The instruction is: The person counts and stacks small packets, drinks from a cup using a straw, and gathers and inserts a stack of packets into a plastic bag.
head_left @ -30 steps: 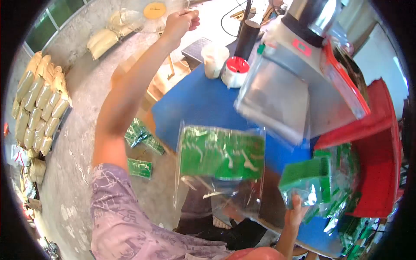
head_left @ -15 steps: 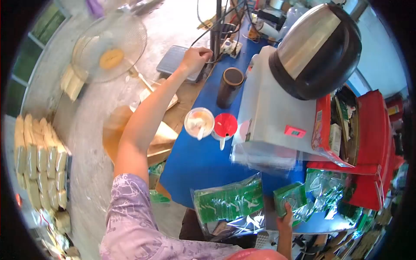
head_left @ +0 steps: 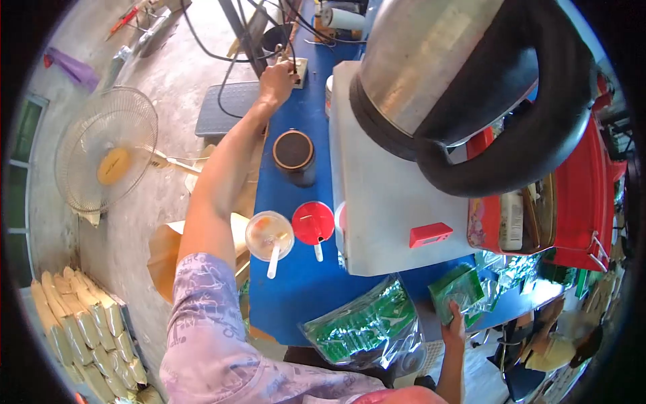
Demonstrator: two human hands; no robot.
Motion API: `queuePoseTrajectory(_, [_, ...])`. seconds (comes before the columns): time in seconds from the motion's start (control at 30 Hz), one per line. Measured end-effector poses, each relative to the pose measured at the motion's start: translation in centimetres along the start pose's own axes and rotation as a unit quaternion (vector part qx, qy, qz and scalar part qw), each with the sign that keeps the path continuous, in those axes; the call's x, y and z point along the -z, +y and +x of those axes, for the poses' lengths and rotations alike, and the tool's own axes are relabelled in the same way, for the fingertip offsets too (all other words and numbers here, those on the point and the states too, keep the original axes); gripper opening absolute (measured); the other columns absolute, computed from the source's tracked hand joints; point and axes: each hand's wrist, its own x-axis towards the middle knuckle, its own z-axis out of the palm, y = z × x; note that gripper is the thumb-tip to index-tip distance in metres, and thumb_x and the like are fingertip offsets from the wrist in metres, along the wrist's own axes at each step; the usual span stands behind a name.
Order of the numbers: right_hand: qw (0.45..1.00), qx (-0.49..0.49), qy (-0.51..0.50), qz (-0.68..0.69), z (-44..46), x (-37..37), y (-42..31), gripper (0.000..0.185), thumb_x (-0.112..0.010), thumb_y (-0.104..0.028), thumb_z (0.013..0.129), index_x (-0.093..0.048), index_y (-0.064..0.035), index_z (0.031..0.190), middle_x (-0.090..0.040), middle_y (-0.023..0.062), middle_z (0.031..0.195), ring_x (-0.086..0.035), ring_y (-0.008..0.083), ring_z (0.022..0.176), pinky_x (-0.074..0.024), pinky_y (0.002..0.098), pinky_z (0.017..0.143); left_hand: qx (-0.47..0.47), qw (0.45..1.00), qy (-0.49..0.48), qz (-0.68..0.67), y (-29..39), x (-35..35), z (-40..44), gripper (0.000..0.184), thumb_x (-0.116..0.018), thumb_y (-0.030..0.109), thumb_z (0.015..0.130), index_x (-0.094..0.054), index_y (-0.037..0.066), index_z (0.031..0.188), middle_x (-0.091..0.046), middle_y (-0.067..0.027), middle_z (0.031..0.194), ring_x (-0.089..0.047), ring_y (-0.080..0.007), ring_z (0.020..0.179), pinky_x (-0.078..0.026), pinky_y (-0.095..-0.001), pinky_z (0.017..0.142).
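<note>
My left hand (head_left: 276,84) reaches to the far end of the blue table, its fingers curled against a white power strip (head_left: 301,73) with a black cable and plug. What those fingers grip is hidden. At the lower right, my right hand (head_left: 455,324) holds a green pack in clear plastic (head_left: 457,291), thumb on its near face. Left of it lies a clear bag of green packs (head_left: 363,322) at the table's near edge. Beside my left forearm stand a dark lidded tumbler (head_left: 294,158), a clear cup with a spoon (head_left: 269,233) and a red cup with a spoon (head_left: 313,222).
A large steel kettle (head_left: 437,74) stands on a whitish box (head_left: 377,222), near a small red device (head_left: 431,234). A red open container (head_left: 579,209) holds assorted items. On the floor are a fan (head_left: 108,151) and stacked wrapped packs (head_left: 87,330). A person (head_left: 552,347) is at lower right.
My left hand has moved forward from beside a dark post to the power strip. The view has shifted toward the table and kettle. My right hand still holds the green pack, now tilted differently.
</note>
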Motion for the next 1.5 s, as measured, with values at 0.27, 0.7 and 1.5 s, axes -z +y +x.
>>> queuePoseTrajectory(0.27, [1.000, 0.008, 0.004, 0.002, -0.2, 0.7, 0.4, 0.047, -0.076, -0.028, 0.093, -0.062, -0.0031, 0.130, -0.067, 0.0076, 0.123, -0.061, 0.0229, 0.116, -0.0475, 0.0377, 0.103, 0.008, 0.997, 0.038, -0.071, 0.1, 0.8, 2.6, 0.023, -0.077, 0.023, 0.081, -0.078, 0.005, 0.096, -0.078, -0.0118, 0.089, -0.075, -0.0235, 0.081, -0.058, -0.0360, 0.076])
queuePoseTrajectory(0.7, [0.999, -0.017, 0.027, 0.014, 0.1, 1.5, 0.7, 0.055, -0.080, -0.022, 0.089, -0.057, -0.0062, 0.136, -0.065, 0.0062, 0.126, -0.062, 0.0236, 0.117, -0.0483, 0.0386, 0.103, 0.040, 0.999, 0.008, 0.006, 0.1, 0.3, 3.2, 0.022, -0.068, 0.022, 0.080, -0.073, 0.007, 0.095, -0.075, -0.0181, 0.089, -0.073, -0.0377, 0.089, -0.057, -0.0467, 0.084])
queuePoseTrajectory(1.5, [0.991, 0.075, -0.103, -0.037, 0.0, -2.6, 0.3, 0.049, -0.073, -0.027, 0.095, -0.060, -0.0045, 0.138, -0.068, 0.0050, 0.129, -0.062, 0.0178, 0.118, -0.0473, 0.0366, 0.103, -0.093, 0.983, -0.110, 0.114, -0.1, -0.8, 8.2, 0.041, -0.070, 0.020, 0.090, -0.062, 0.001, 0.126, -0.069, -0.0134, 0.105, -0.063, -0.0258, 0.093, -0.052, -0.0384, 0.080])
